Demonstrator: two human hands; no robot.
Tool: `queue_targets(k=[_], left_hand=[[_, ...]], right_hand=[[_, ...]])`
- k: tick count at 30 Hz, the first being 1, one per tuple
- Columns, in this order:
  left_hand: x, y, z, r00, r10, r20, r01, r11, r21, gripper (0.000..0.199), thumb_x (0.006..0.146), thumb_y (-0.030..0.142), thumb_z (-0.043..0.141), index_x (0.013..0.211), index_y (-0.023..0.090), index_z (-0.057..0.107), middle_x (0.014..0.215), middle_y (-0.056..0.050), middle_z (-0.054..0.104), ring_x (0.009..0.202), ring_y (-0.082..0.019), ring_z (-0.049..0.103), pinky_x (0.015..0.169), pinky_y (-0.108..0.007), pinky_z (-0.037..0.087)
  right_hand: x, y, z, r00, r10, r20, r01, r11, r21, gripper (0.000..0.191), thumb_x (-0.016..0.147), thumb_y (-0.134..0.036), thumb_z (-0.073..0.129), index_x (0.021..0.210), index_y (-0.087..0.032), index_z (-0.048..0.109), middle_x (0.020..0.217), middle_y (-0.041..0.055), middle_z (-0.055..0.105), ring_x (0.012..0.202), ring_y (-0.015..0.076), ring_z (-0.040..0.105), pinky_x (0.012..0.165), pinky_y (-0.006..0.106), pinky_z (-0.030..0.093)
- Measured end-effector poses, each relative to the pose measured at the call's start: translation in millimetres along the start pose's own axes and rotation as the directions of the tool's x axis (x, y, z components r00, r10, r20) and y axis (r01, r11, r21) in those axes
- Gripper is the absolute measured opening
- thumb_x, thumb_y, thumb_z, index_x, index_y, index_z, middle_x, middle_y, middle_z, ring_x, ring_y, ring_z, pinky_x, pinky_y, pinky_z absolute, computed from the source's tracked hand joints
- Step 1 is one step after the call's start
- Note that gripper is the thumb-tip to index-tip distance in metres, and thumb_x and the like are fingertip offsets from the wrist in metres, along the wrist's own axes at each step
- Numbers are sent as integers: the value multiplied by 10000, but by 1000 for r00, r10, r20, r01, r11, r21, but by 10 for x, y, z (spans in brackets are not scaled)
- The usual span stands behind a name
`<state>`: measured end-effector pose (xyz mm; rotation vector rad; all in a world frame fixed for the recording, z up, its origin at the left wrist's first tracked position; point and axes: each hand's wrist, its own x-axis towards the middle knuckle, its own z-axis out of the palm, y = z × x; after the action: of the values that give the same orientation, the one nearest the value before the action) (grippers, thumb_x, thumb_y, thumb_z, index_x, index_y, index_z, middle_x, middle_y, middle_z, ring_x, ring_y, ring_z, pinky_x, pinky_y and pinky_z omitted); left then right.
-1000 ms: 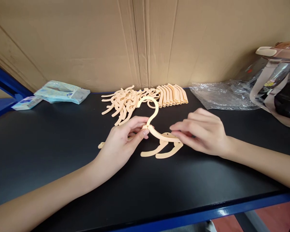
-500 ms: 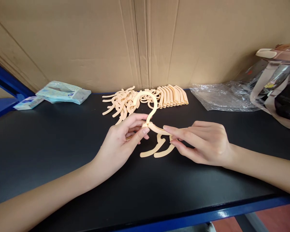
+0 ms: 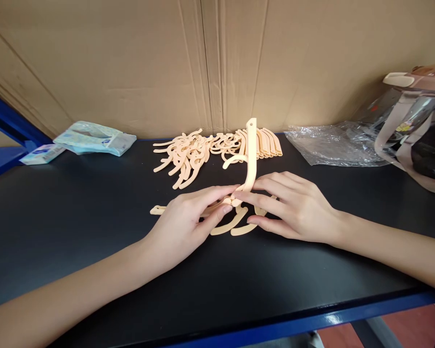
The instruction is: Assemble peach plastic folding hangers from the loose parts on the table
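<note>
A cream plastic folding hanger [image 3: 252, 150] is between my two hands above the table. One of its arms points up, while the other reaches left behind my left hand [image 3: 183, 220], its tip showing past the knuckles. The hook [image 3: 235, 159] sticks out to the left of the upright arm. My left hand is closed, pinching the hanger near its middle joint between thumb and fingers. From the other side, the fingers of my right hand [image 3: 297, 205] press on the joint and the base of the upright arm. Loose curved pieces [image 3: 230, 223] lie beneath the hands, partly hidden.
Behind the hands lie a heap of cream curved pieces [image 3: 184, 157] and a neat row of hanger arms [image 3: 270, 142]. Tissue packs [image 3: 94, 138] are at the left. At the right are a clear plastic bag [image 3: 322, 145] and a strapped bottle [image 3: 416, 101]. Cardboard [image 3: 130, 63] stands behind the table.
The hanger has turned: its hook, upright before, now sits lower behind, and one arm points up. My right hand has moved left towards the joint, closer to my left hand.
</note>
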<state>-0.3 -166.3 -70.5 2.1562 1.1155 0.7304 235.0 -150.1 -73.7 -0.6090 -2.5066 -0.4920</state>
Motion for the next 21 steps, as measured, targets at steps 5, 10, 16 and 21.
queue_targets(k=[5, 10, 16, 21], left_hand=[[-34, -20, 11, 996, 91, -19, -80, 940, 333, 466, 952, 333, 489, 1411, 279, 426, 1166, 3, 681, 968, -163, 680, 812, -277, 539], [34, -68, -21, 983, 177, 52, -182, 877, 444, 251, 973, 257, 448, 1146, 222, 626, 1029, -17, 681, 924, -176, 616, 781, -296, 477], [95, -150, -50, 972, 232, 45, -225, 855, 467, 241, 980, 202, 445, 1141, 227, 623, 1042, -8, 664, 982, -180, 564, 885, -336, 424], [86, -142, -49, 978, 197, 64, -201, 834, 513, 303, 984, 213, 430, 1254, 229, 568, 1141, -24, 640, 1066, -199, 541, 951, -369, 410]], right_hand=[[11, 22, 14, 989, 146, 5, -146, 986, 79, 301, 930, -389, 542, 1098, -150, 615, 1003, 95, 668, 874, 205, 587, 735, 336, 452], [-20, 124, 62, 918, 397, -9, -376, 875, 306, 183, 928, -346, 562, 975, -170, 584, 934, 58, 644, 885, 181, 581, 814, 320, 446], [-33, 254, 130, 819, 561, 121, -537, 673, 509, 63, 922, -255, 548, 918, -193, 561, 889, 2, 599, 787, 128, 553, 743, 263, 443], [-47, 304, 170, 821, 553, 139, -533, 658, 531, 73, 937, -257, 510, 969, -192, 519, 890, 4, 582, 764, 123, 543, 728, 262, 452]])
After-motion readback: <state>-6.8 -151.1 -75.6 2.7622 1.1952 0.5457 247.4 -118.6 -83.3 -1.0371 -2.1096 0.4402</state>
